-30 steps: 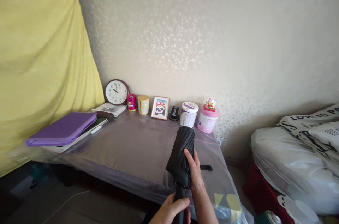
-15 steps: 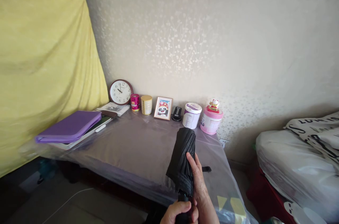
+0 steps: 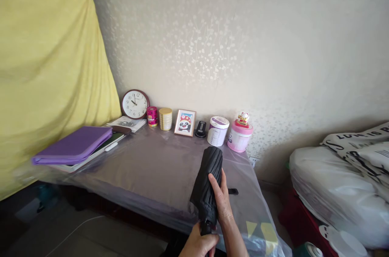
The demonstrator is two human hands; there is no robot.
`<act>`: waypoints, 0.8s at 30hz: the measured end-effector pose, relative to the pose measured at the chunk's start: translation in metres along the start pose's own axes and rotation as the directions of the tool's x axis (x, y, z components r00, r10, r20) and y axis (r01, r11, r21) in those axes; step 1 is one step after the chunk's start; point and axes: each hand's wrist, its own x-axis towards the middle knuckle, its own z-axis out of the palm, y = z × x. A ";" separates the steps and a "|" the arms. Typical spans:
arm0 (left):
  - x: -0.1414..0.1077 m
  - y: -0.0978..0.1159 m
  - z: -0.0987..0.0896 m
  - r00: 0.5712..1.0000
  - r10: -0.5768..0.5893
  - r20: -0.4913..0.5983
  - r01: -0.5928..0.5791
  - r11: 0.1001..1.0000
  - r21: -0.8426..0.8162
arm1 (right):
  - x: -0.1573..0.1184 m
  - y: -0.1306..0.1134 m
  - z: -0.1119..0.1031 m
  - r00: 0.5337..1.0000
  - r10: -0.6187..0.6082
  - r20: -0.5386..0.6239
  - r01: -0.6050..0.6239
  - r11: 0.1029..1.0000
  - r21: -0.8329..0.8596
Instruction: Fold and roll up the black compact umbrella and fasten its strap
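Note:
A black folding umbrella [image 3: 207, 184], its canopy furled and its handle toward me, is held up over the front right part of the table. Low in the view, my left hand [image 3: 200, 241] is closed around the handle. My right hand [image 3: 221, 198] wraps the canopy from the right side, thumb on top and fingers partly hidden behind it. A short black strap [image 3: 233, 191] sticks out to the right of that hand.
Along the wall on the plastic-covered table [image 3: 146, 168] stand a clock [image 3: 135, 104], a pink can [image 3: 152, 116], a yellow-lidded jar [image 3: 165, 119], a panda picture frame [image 3: 185, 122], a white-purple tub [image 3: 218, 131] and a pink tub [image 3: 240, 136]. A purple folder [image 3: 73, 143] lies left.
My left hand has turned on the handle, its thumb now lower and pointing right. My right hand remains around the canopy, slightly shifted. The whole view has moved a little.

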 end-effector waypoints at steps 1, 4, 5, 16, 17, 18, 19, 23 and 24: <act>0.002 -0.001 0.000 1.000 -0.002 -0.029 0.004 0.998 0.061 | 0.001 0.001 0.000 1.000 -0.030 -0.003 0.030 0.999 -0.032; 0.008 -0.004 0.000 0.995 0.047 -0.090 -0.033 0.989 0.144 | 0.001 0.004 0.001 0.997 -0.077 -0.013 0.076 0.994 -0.073; 0.010 -0.006 0.000 0.987 0.100 -0.124 -0.079 0.983 0.165 | 0.001 0.004 0.002 0.997 -0.080 -0.014 0.079 0.994 -0.077; 0.004 -0.003 -0.013 0.960 0.241 -0.144 -0.170 0.908 0.384 | -0.002 -0.002 0.003 0.996 0.084 -0.030 -0.080 0.990 0.118; 0.000 0.001 -0.013 0.982 0.184 -0.042 -0.164 0.943 0.288 | -0.002 -0.001 0.003 0.993 0.118 -0.006 -0.116 0.979 0.165; -0.005 0.006 -0.011 0.987 0.147 0.059 -0.155 0.972 0.177 | -0.001 -0.001 0.002 0.990 0.143 0.014 -0.143 0.969 0.203; -0.008 0.010 -0.010 0.981 0.139 0.138 -0.151 0.986 0.076 | -0.001 -0.001 0.001 0.987 0.159 0.029 -0.161 0.960 0.229; -0.016 0.017 -0.003 0.982 0.082 0.169 -0.074 0.996 -0.053 | 0.000 -0.001 -0.001 0.984 0.158 0.088 -0.174 0.959 0.225; -0.016 0.018 -0.001 0.990 0.051 0.129 -0.047 0.998 -0.029 | 0.000 -0.001 -0.001 0.985 0.145 0.095 -0.162 0.965 0.208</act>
